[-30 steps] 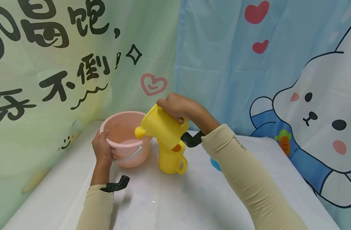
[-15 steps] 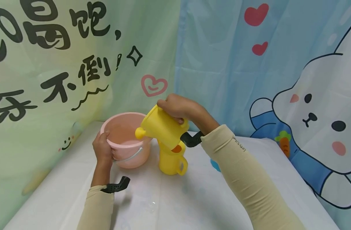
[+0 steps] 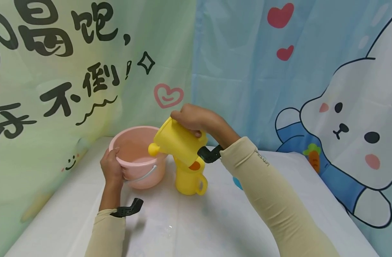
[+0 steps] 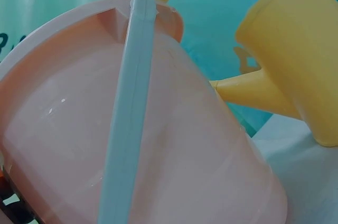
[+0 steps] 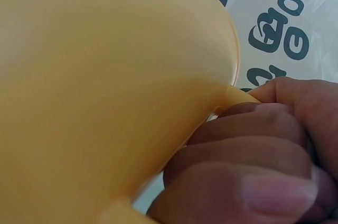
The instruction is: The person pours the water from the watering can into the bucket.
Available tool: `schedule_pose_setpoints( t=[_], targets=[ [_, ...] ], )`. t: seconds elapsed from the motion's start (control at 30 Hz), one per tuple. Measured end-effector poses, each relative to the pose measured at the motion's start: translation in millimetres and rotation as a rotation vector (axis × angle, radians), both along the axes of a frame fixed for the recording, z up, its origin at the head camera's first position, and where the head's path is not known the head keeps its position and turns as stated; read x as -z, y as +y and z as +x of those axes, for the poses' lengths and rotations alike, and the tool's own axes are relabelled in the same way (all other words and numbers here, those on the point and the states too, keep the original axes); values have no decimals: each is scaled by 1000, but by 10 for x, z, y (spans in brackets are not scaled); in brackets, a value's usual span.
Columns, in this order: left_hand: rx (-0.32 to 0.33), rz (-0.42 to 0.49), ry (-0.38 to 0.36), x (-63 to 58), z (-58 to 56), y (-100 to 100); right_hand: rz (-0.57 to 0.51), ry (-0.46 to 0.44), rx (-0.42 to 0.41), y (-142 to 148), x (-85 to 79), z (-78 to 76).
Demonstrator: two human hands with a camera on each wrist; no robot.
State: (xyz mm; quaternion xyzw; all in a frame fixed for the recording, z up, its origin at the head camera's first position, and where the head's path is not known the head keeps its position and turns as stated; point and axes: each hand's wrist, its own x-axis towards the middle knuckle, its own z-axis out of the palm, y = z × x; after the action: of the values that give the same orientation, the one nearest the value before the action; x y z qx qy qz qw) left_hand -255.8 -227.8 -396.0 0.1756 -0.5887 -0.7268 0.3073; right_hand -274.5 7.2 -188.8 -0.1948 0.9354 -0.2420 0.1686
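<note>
At table, hands gripping bucket, watering can

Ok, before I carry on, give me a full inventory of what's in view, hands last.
Bucket: 1, pink, on the table's left part
Bucket handle: 1, pale blue-grey, hanging across the bucket's side
Held watering can: 1, yellow, tilted toward the bucket
Standing watering can: 1, yellow, right of the bucket
Unclear item: 1, blue, mostly hidden behind the right sleeve
Table: 1, white, beneath
Printed backdrop: count unclear, green and blue, behind
Wrist devices: 2, black, one per wrist
Sleeves: 2, beige, both arms
Left hand: 1, bare, gripping the bucket's rim
Right hand: 1, bare, gripping the held can
</note>
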Motion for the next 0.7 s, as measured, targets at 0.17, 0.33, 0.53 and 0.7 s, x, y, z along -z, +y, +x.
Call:
schedule_pose_setpoints(
  t=[0.17,0.33,0.53,0.7],
  targets=[
    [2,-5,-2,10,-3,0,-4,-3,11,-8,4,14],
    [4,-2,-3,16,-4,-6,-5,12,13,-12,20,23],
    [-2,-12,-8,14,1,-11,-23,50,-1,20,80,67],
    [4,1,-1,3,-2,-15,-62,64,2,59,113,104]
  ],
)
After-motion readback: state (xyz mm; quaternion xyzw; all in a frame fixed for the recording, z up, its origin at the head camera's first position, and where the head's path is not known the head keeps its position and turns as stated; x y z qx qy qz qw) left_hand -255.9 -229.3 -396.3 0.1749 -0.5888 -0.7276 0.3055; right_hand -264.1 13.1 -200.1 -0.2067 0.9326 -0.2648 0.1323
